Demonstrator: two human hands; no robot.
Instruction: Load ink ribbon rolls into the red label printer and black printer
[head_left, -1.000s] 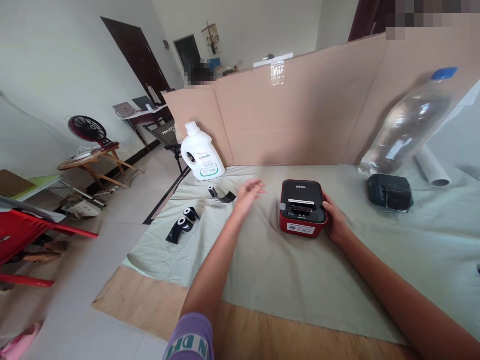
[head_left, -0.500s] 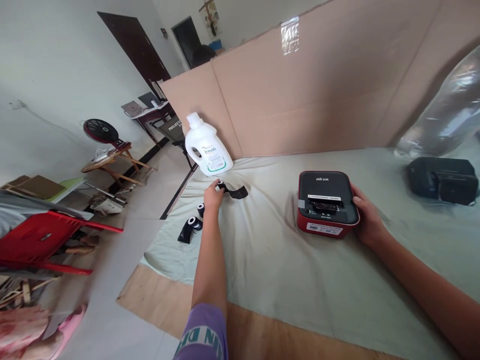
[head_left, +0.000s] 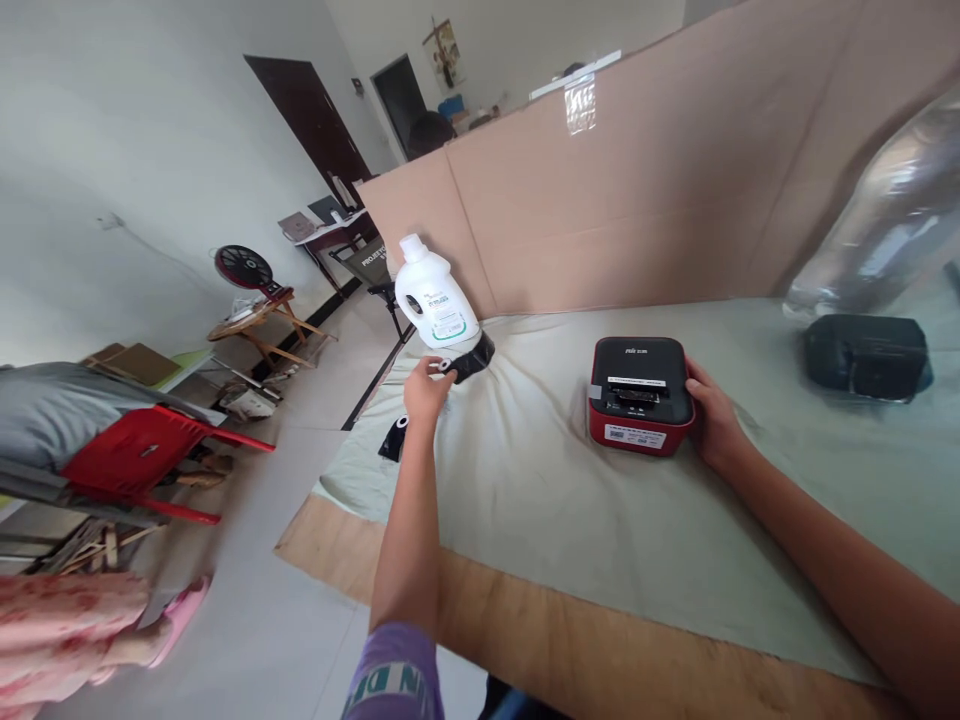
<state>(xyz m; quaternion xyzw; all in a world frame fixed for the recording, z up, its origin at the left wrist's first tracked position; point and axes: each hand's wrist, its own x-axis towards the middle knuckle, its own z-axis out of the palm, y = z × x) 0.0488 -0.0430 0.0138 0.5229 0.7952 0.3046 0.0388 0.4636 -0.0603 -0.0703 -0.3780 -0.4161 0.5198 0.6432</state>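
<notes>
My left hand (head_left: 425,390) is closed on a small black roll (head_left: 445,365) with a white core, its fingers and thumb pinching it. The roll's loose black strip (head_left: 475,360) stretches to the right, in front of the white jug (head_left: 438,300). Behind my left forearm lies another black roll (head_left: 395,436), partly hidden. My right hand (head_left: 711,412) grips the right side of a red and black label printer (head_left: 641,395), its fingers partly hidden behind the case. The printer sits upright on the pale green cloth (head_left: 540,480).
A cardboard panel (head_left: 637,210) stands along the back. To the right are a dark device (head_left: 866,357) and a clear plastic air cushion (head_left: 892,220). The wooden board's edge (head_left: 570,630) runs along the front. At left, a person's pink slipper (head_left: 182,618) shows beside a red chair (head_left: 142,460).
The view has swung left. The black strip, which lay curved on the cloth, is now raised and closer to the jug's base. My right hand stays on the printer.
</notes>
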